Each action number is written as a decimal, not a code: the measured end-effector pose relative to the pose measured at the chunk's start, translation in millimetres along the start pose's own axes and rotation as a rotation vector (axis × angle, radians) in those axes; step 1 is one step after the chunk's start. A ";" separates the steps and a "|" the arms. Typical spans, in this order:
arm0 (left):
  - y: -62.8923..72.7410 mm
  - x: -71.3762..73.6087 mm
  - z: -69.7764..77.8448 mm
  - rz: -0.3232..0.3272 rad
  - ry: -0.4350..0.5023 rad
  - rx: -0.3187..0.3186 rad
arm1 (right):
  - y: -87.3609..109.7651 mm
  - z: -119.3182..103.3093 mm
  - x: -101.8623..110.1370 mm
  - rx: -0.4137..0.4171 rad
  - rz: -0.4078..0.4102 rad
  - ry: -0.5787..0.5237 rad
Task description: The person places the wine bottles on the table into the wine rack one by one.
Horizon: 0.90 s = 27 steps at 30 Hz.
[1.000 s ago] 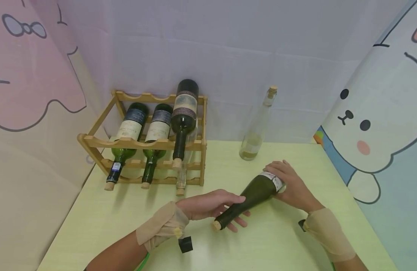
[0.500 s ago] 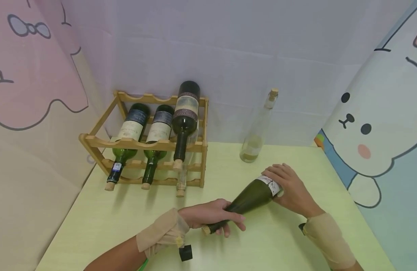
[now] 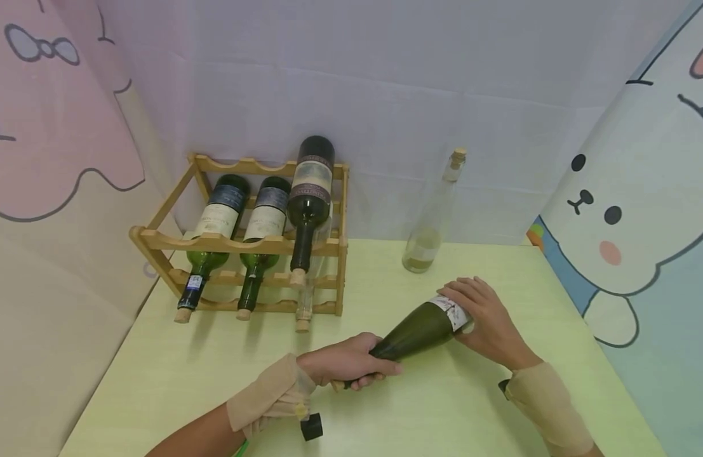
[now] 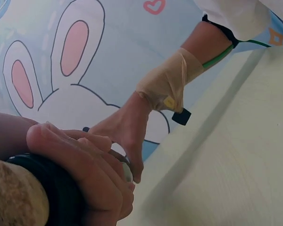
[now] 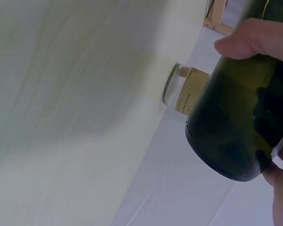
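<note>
A green wine bottle (image 3: 416, 331) with a white label lies slantwise between my two hands, its corked neck towards the lower left in the head view. My left hand (image 3: 351, 360) has its fingers curled round the neck; the cork (image 4: 19, 195) pokes out past it, large in the left wrist view. With thumb and fingers, my right hand (image 3: 485, 317) grips the bottle's body near the base. The right wrist view shows the dark rounded base and my right thumb (image 5: 250, 40) across the glass. The label is partly covered by my right fingers.
A wooden wine rack (image 3: 174, 238) stands at the back left. It bears two green bottles, a dark bottle (image 3: 311, 181) on the upper right and a clear one (image 3: 303, 311) below that. Behind my right hand a clear corked bottle (image 3: 422, 247) stands upright near the back cloth.
My left hand, loosely under the neck before, has closed round it. The green bottle has shifted a little to the lower left, my right hand moving with it. The rack stays as it was.
</note>
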<state>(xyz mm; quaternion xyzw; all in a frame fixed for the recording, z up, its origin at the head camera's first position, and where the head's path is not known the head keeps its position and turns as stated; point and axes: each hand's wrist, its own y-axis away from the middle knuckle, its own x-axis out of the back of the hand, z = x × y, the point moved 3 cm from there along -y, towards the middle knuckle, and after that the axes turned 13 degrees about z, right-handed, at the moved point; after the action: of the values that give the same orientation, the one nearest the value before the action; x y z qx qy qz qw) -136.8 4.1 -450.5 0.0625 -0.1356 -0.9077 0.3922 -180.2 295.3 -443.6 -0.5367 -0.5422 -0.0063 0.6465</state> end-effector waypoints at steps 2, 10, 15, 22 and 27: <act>0.7 1.0 -0.2 0.003 -0.015 -0.010 | 1.1 -0.7 -2.0 -0.008 0.002 -0.007; 4.1 3.1 0.1 -0.006 0.002 0.004 | 4.1 -3.5 -3.4 -0.016 -0.015 -0.035; 7.9 5.9 4.5 0.001 -0.001 -0.006 | 0.5 -4.6 -0.1 0.004 -0.010 -0.045; 17.0 6.7 11.4 -0.021 -0.019 -0.031 | 2.9 -4.5 13.9 -0.032 -0.016 -0.095; 24.8 8.0 14.6 -0.019 -0.021 -0.043 | 10.3 1.9 20.8 -0.190 0.008 -0.185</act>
<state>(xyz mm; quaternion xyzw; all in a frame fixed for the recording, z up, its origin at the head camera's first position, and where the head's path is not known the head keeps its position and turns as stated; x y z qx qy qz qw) -128.2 -15.1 -429.3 0.0459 -0.1193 -0.9146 0.3835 -166.9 313.0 -436.2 -0.5957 -0.5946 -0.0055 0.5400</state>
